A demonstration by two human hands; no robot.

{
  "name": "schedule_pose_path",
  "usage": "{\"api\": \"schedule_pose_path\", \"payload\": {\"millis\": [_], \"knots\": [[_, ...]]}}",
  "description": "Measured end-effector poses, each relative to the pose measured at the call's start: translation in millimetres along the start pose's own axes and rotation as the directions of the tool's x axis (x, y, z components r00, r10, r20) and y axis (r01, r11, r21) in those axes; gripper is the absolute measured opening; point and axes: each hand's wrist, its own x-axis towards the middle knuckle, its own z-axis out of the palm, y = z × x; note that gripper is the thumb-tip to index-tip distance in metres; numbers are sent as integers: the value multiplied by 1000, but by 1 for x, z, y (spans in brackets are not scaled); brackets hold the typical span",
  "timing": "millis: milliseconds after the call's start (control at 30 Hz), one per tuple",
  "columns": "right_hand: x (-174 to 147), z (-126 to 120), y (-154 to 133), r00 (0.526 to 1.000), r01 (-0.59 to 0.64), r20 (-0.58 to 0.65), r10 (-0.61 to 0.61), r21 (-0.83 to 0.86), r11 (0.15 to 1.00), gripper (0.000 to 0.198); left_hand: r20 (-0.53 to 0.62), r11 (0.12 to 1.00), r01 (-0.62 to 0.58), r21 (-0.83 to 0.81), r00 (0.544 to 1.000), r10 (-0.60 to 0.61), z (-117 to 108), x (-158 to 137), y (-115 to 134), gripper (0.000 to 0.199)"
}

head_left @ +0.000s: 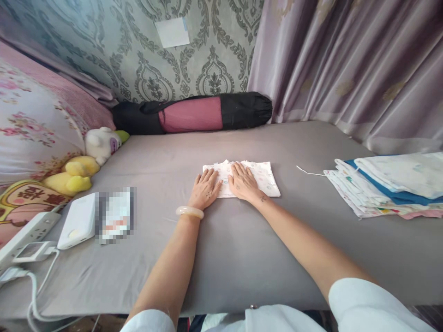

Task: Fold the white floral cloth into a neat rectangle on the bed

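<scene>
A white printed cloth (265, 180), folded into a flat rectangle, lies on the grey sheet in front of me. My left hand (206, 186) rests flat on its left end, fingers stretched out, with a pale bangle (190, 212) at the wrist. Near the cloth's middle, my right hand (242, 180) presses palm down with its fingers spread. Neither hand grips anything. Off to the right sits a stack of folded cloths (398, 177), white printed ones with a blue one among them.
Along the wall lies a black and pink rolled bag (190, 114). On the left are plush toys (78, 173), a white power bank (79, 220), a blurred packet (116, 214), a power strip (32, 235) and white cables (33, 295). A white string (309, 173) trails from the stack.
</scene>
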Motion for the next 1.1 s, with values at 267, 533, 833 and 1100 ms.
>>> {"api": "schedule_pose_path", "payload": {"millis": [267,533,833,1100], "knots": [[-8,-14,21,998,-57,-11,57,-7,998,56,16,999,-5,49,1000,4,-2,-1,3,52],[-19,-8,44,996,-92,-28,90,-70,993,57,28,997,-12,71,1000,10,-3,-2,4,54],[-21,-11,46,996,-87,-32,86,-31,996,56,35,994,-10,109,999,7,-6,-3,9,52],[-24,-15,64,974,-185,-143,177,-47,982,57,28,993,-6,117,1000,2,-7,-3,11,52]]}}
